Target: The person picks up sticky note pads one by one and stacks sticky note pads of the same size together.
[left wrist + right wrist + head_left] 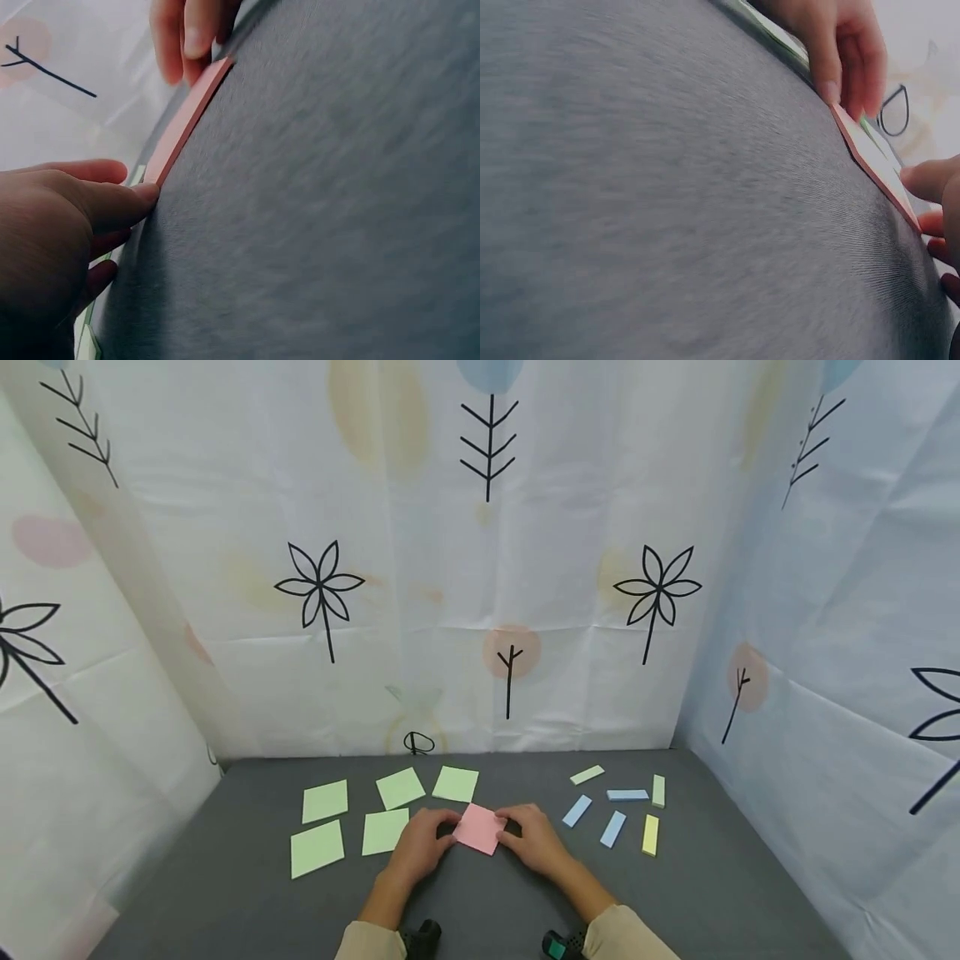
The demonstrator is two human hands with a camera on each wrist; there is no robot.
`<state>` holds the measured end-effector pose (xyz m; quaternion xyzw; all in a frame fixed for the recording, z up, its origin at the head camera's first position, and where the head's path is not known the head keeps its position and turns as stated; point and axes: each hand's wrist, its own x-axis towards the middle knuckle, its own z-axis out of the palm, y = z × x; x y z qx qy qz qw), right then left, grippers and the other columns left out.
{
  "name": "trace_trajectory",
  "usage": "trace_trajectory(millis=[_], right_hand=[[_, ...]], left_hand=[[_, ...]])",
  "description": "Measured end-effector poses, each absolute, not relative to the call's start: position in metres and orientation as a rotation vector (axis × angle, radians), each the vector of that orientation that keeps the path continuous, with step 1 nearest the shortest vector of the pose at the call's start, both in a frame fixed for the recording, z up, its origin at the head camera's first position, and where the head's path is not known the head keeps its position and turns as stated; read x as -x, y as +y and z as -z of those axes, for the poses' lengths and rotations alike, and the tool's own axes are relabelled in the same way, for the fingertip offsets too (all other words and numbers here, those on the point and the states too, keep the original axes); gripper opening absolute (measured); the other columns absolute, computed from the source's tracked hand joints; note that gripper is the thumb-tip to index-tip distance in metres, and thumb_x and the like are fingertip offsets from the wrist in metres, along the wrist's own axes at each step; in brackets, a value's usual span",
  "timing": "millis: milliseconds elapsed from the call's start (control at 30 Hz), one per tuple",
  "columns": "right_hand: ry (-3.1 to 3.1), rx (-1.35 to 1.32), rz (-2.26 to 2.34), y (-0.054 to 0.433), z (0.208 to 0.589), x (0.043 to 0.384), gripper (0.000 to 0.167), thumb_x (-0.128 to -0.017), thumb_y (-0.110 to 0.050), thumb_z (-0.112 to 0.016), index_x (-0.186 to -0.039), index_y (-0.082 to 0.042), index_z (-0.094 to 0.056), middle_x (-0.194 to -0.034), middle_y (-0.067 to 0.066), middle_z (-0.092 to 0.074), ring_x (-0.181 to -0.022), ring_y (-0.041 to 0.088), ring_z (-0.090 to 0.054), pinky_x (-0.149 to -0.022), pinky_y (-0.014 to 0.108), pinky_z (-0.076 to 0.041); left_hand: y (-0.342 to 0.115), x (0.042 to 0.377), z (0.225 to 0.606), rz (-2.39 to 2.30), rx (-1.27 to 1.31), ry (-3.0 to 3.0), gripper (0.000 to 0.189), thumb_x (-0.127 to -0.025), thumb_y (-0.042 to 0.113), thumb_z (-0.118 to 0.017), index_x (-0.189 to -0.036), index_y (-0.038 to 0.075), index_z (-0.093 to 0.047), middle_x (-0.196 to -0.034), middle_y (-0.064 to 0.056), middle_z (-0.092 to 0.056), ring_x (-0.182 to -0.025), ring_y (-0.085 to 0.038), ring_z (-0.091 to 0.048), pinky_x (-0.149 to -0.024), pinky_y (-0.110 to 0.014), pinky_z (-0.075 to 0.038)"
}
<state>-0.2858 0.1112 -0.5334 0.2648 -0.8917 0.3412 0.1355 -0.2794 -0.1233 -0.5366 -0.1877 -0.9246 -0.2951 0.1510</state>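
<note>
A square pink sticky-note pad [480,829] lies at the middle of the dark grey table, turned slightly. My left hand [422,843] holds its left corner between thumb and fingers; in the left wrist view the left thumb [139,196] meets the pad's near end. Opposite, my right hand [536,841] holds the right edge, thumb and index finger close around it. From the right wrist view, the pad [874,166] shows as a thin slab low against the tabletop, between both hands. Pale green square pads [386,832] lie just left and behind, one partly covered by the left hand.
Several green square notes [317,849] spread over the left side of the table [480,918]. On the right lie narrow strips: blue [612,829], yellow [650,835] and pale green [658,791]. A white patterned curtain [480,693] encloses the back and sides.
</note>
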Motion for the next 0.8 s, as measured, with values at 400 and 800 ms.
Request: trace_trajectory(millis=[400, 800], right_hand=[[-2.631, -0.794, -0.960, 0.114, 0.525, 0.242, 0.033, -0.085, -0.017, -0.074, -0.116, -0.006, -0.068, -0.110, 0.002, -0.067, -0.103, 0.022, -0.056, -0.089, 0.043, -0.046], [-2.586, -0.742, -1.034, 0.115, 0.532, 0.247, 0.032, -0.084, -0.012, -0.074, -0.115, -0.004, -0.069, -0.108, 0.004, -0.068, -0.101, 0.023, -0.057, -0.088, 0.043, -0.047]], left_hand=[[-0.121, 0.299, 0.531, 0.713, 0.545, -2.671, 0.018, -0.083, 0.007, -0.076, -0.099, 0.014, -0.072, -0.092, 0.002, -0.068, -0.089, -0.018, -0.061, -0.081, -0.041, -0.051], [-0.122, 0.289, 0.530, 0.763, 0.554, -2.672, 0.020, -0.081, 0.009, -0.077, -0.100, 0.013, -0.073, -0.092, 0.002, -0.068, -0.087, -0.018, -0.059, -0.080, -0.042, -0.051]])
